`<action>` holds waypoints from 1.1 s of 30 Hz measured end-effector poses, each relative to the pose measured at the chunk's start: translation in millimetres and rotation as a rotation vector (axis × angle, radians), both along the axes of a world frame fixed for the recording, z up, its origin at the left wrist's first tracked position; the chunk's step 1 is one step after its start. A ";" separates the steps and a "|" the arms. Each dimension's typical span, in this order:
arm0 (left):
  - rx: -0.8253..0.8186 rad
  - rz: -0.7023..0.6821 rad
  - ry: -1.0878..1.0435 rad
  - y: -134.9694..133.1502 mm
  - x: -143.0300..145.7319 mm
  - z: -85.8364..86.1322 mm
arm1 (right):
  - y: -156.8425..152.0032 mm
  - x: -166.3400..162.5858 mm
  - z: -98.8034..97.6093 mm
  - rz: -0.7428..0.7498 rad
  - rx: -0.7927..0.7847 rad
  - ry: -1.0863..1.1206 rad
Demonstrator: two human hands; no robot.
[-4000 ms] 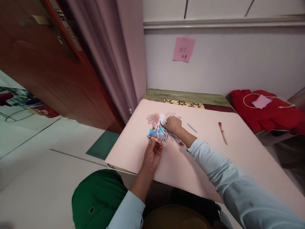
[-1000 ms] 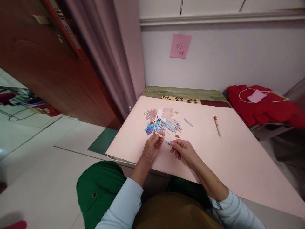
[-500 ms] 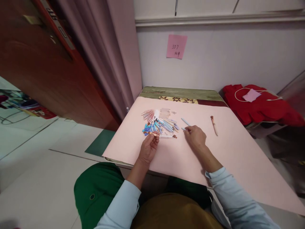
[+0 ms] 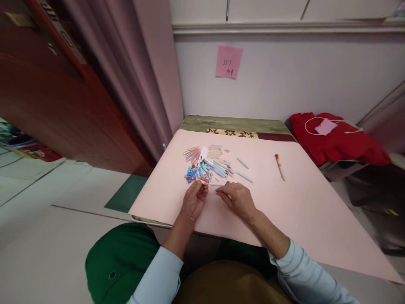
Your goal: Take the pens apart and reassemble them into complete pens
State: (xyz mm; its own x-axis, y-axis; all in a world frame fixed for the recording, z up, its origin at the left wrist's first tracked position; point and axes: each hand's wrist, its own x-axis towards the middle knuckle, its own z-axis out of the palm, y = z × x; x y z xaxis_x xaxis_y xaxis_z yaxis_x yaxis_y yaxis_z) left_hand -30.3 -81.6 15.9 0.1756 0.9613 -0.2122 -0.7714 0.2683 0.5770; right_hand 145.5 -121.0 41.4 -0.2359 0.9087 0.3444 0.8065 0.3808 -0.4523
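Pink paper (image 4: 303, 219), big and smooth, covers most of the table in the head view. The left hand (image 4: 193, 202) pinches a small peach pen piece (image 4: 200, 180) between thumb and fingers, close to the near edge of the pile. The right hand (image 4: 238, 198) is just beside it, not touching the left, with its fingers bent in. A thin whitish stick (image 4: 217, 184) lies between the two hands, but whether the right fingers grip it can't be told, as they hide its end. Just past the hands sit the bright blue pen bits (image 4: 191, 173) and the long pale blue and cream barrels (image 4: 221, 167), all jumbled. Behind them, thin rosy sticks (image 4: 191, 154) spread like a fan. Two pale blue tubes (image 4: 243, 163) lie apart to the right, and a peach pen with a brown top (image 4: 279, 166) lies farther off. Small, round parts like these could roll — one bump from a wrist might do it. If the left pinch gets loose, the peach piece could drop and get lost among the others.
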 end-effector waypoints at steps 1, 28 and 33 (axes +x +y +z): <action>-0.005 0.003 -0.006 0.2 -0.1 -0.2 | 0.7 2.2 1.7 -0.011 -0.017 0.011; -0.070 0.089 -0.146 6.4 -3.3 1.2 | 58.3 44.6 7.9 -0.426 -0.071 0.113; -0.080 0.088 -0.166 6.5 -3.0 1.9 | -0.1 65.5 2.4 -0.316 -0.240 0.511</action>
State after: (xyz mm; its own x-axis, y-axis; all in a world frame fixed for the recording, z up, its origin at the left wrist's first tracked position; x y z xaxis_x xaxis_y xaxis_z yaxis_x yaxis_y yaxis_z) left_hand -33.3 -75.1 17.8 0.1308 0.9557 -0.2637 -0.8764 0.2358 0.4200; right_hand 211.0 -121.0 43.7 0.1952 0.9732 0.1212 0.5233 0.0012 -0.8522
